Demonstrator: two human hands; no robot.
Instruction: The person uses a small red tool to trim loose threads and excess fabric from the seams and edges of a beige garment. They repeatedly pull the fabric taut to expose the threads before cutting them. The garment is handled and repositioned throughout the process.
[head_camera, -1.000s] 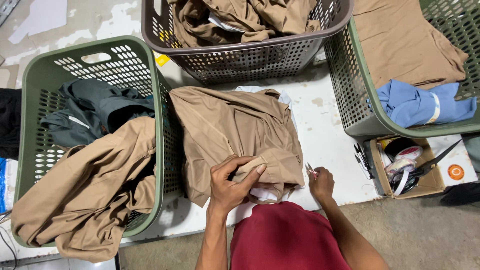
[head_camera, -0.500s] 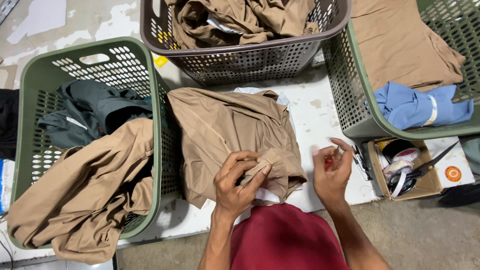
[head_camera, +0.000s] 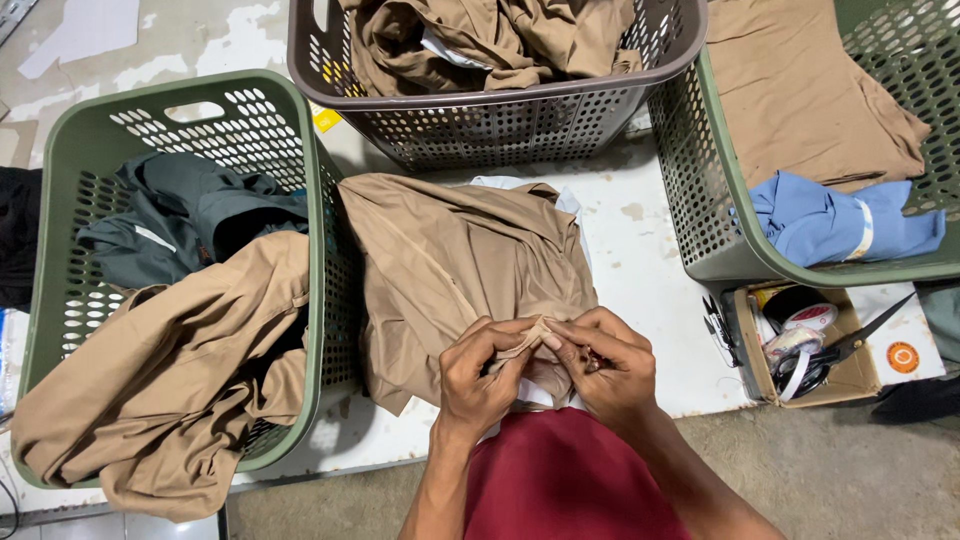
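Head view, looking straight down. Left hand (head_camera: 478, 378) and right hand (head_camera: 605, 368) meeting at a small fold on the near edge of tan garment (head_camera: 455, 270), fingertips almost touching across it. Left fingers (head_camera: 500, 352) closed in a pinch on the fold; right fingers (head_camera: 572, 337) closed on the same fold from the other side. Small dark object under the right fingers, possibly a tool; cannot tell what. Garment spread on white tabletop (head_camera: 650, 300), just beyond the fingertips, bulk lying away from the wrists.

Left of the fingers: green basket (head_camera: 140, 110) with dark green clothing and a tan piece draped over its rim. Beyond the fingers: grey basket (head_camera: 500, 110) full of tan cloth. Right of the fingers: second green basket (head_camera: 720, 215) with tan and blue items; nearer, cardboard box (head_camera: 850, 375) holding tape rolls and scissors.

Risks, judged: pinch area very small, so fabric could slip out if the heavy bulk drags. If the hidden object is sharp, a nick to cloth or fingertip is possible, fingers being so close together.
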